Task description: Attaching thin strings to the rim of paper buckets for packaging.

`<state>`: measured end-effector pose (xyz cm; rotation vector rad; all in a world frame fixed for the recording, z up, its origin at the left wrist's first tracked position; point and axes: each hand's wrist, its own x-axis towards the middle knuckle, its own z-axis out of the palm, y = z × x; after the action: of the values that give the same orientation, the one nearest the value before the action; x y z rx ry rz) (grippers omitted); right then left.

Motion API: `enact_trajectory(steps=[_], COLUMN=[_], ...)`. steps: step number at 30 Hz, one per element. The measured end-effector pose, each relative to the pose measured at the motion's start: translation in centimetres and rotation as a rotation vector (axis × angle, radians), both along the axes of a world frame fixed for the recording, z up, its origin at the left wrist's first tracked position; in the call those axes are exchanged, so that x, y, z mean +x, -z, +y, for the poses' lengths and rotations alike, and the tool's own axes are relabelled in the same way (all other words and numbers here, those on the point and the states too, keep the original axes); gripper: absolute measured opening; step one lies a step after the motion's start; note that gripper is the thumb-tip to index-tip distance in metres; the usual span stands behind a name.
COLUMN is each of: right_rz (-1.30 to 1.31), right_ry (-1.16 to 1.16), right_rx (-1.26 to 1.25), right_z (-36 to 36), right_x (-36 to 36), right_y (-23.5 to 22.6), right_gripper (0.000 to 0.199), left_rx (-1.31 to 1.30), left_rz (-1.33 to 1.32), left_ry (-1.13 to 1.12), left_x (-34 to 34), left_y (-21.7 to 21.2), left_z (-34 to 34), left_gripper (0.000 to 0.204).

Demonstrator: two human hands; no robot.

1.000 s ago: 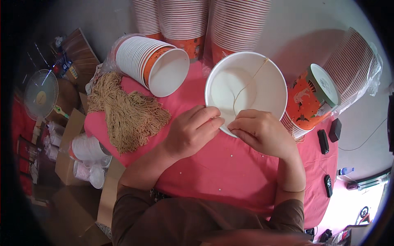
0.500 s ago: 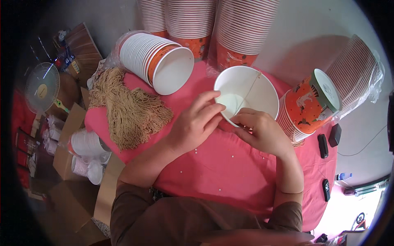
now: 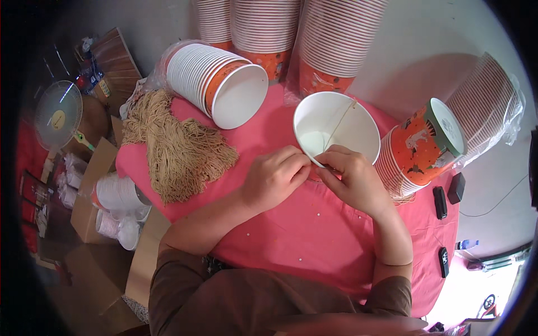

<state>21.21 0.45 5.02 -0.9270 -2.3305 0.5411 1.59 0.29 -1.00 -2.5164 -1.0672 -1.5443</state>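
A white-lined paper bucket (image 3: pixel 361 131) stands tilted on the table with its mouth toward me. A thin tan cord (image 3: pixel 338 124) runs across its inside from a knot at the far rim to the near rim. My right hand (image 3: pixel 356 176) is closed on the near rim, fingers inside the mouth and thumb outside. Right beside it, my left hand (image 3: pixel 277 176) is closed in a pinch at the rim's outer side; whatever it holds is hidden by the fingers. A bundle of tan cords (image 3: pixel 182 154) lies to the left.
Nested paper buckets (image 3: pixel 193 78) lie behind the cords. Tall bucket stacks (image 3: pixel 336 39) stand at the back. Upside-down orange buckets (image 3: pixel 423 143) and wrapped lids or buckets (image 3: pixel 487 106) are right. Dark small devices (image 3: pixel 440 203) rest on the pink cloth (image 3: pixel 314 246). An open carton (image 3: pixel 101 196) stands left.
My left hand's fingers have closed from a spread pose and moved down to the near rim, next to my right hand. The right hand stays at the rim.
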Motion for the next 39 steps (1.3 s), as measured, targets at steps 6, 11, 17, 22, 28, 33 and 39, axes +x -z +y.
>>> enact_trajectory(steps=[6,11,17,22,28,33,39], right_rz=[-0.019,-0.067,-0.087,-0.063,0.132,0.133,0.104], right_ry=[0.004,0.047,-0.016,-0.076,-0.063,-0.134,-0.134], right_rx=[0.044,0.136,0.191,0.183,0.085,0.259,0.357], right_z=[0.1,0.1,0.0,-0.4,-0.9,-0.8,-0.8], right_x=[0.1,0.9,0.3,-0.2,-0.4,-0.4,-0.5], right_y=[-0.1,-0.6,-0.1,-0.2,-0.4,-0.6,-0.9], right_gripper=[0.018,0.017,0.020,0.022,0.027,0.023,0.015], left_rx=[-0.032,-0.412,-0.967,-0.870,-0.833,-0.843,-0.785], left_rz=[-0.061,-0.590,-1.042,-0.804,-0.620,-0.544,-0.496], left_ry=[0.019,0.329,0.881,0.671,0.554,0.545,0.563], left_x=[-0.7,-2.5,-3.2,-2.8,-1.9,-1.2,-1.4], left_y=[-1.1,-2.0,-2.5,-1.8,-2.2,-2.6,-2.6], left_z=[0.0,0.3,0.8,0.3,-1.3,-2.1,-2.0], left_gripper=[0.018,0.009,0.010,0.013,0.020,0.037,0.031])
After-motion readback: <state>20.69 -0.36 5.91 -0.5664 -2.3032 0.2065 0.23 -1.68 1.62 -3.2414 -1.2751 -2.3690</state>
